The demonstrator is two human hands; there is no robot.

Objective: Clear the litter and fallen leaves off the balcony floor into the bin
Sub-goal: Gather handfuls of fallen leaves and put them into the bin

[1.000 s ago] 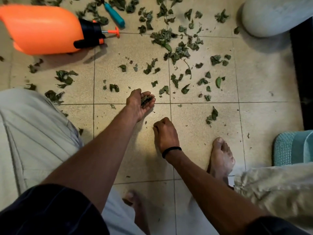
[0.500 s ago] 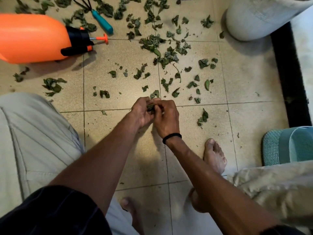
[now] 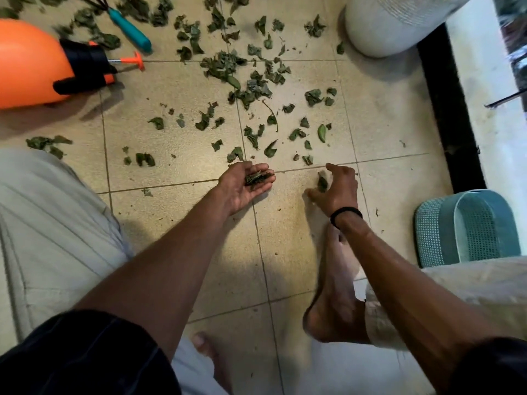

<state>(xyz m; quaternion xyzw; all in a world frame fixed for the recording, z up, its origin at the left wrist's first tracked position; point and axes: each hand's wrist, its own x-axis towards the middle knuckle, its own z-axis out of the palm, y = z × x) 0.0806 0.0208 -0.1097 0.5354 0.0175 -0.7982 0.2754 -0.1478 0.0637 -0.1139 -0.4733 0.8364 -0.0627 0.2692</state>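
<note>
The left hand point(image 3: 245, 186) is held palm up just above the tiled floor point(image 3: 176, 172), fingers relaxed and nearly straight, so its grip is open; a small wad of gathered leaves point(image 3: 256, 178) is cradled on the fingers, carried rather than pinched. The right hand point(image 3: 336, 189), a black band at its wrist, is lowered to the floor to the right of it, palm down with fingers spread and curved over a single fallen leaf point(image 3: 322, 183). That leaf is seen beneath the arch of thumb and fingers, and whether it is actually touched or pinched cannot be told; nothing is clearly clasped by this grip. Many more scattered leaves point(image 3: 251, 89) are spread over the tiles beyond both hands, thickest towards the top centre. A teal mesh bin point(image 3: 467, 226) is set on the floor at the right, well apart from the hands. An orange pressure sprayer point(image 3: 31, 64) is laid on its side at upper left, with a teal-handled garden tool point(image 3: 129, 29) just beyond it. A white plant pot point(image 3: 385, 27) is seen at the upper right.
</note>
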